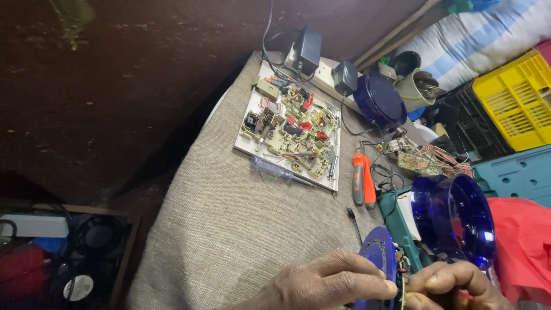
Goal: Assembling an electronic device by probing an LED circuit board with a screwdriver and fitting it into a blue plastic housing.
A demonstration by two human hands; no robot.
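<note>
we pinch a blue disc [379, 255] between our left hand [330, 284] and right hand [453, 286], both closed on it. just right sits a blue dome [456, 221]; farther off, pliers [363, 181] and a tray of parts [290, 129] on burlap cloth [229, 218].

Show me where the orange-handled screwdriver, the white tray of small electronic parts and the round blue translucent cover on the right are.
orange-handled screwdriver [363, 182]: head view, middle of its handle.
white tray of small electronic parts [245, 150]: head view, bare left rim.
round blue translucent cover [459, 221]: head view, inner wall of the dome.
</note>
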